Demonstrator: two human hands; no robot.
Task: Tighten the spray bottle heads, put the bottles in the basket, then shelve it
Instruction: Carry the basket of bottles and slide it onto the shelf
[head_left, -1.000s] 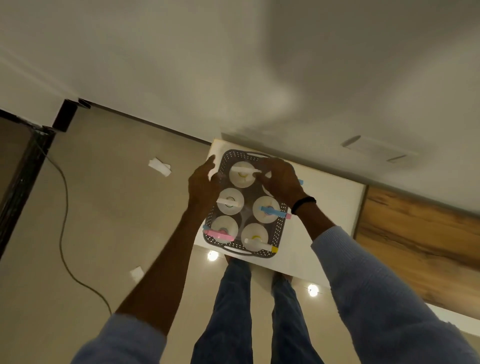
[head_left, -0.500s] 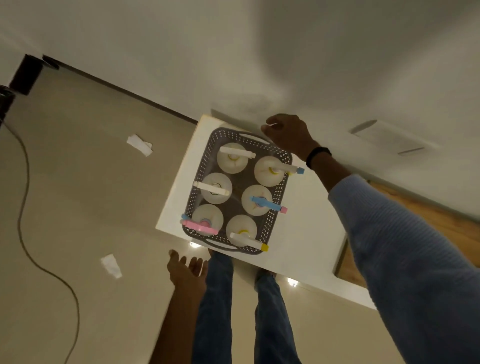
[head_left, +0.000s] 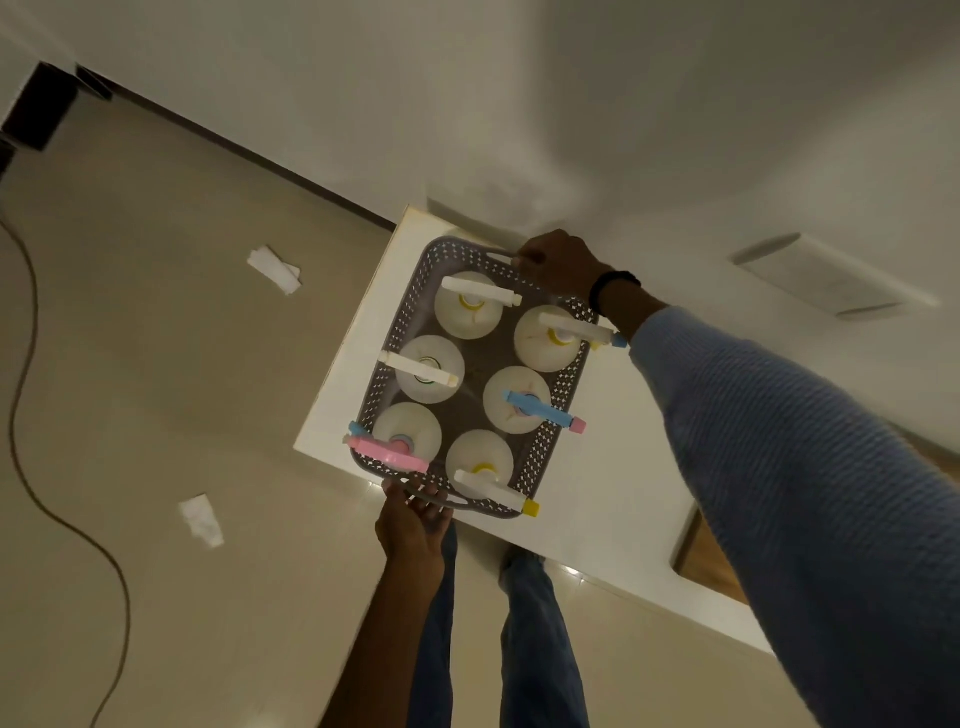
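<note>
Hands (head_left: 410, 525) (head_left: 558, 262) prob. gripping basket (head_left: 392, 332) handles.

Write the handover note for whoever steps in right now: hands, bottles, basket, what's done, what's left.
Left hand: fingers on the near handle of the grey perforated plastic basket.
Right hand: gripping the far handle.
Six white spray bottles stand upright inside the basket, in two rows of three.
The basket rests on the white tabletop, near its left edge.
Done: bottles loaded. Head tightness can't be judged from here.
Left: lift the basket and shelve it.
</note>
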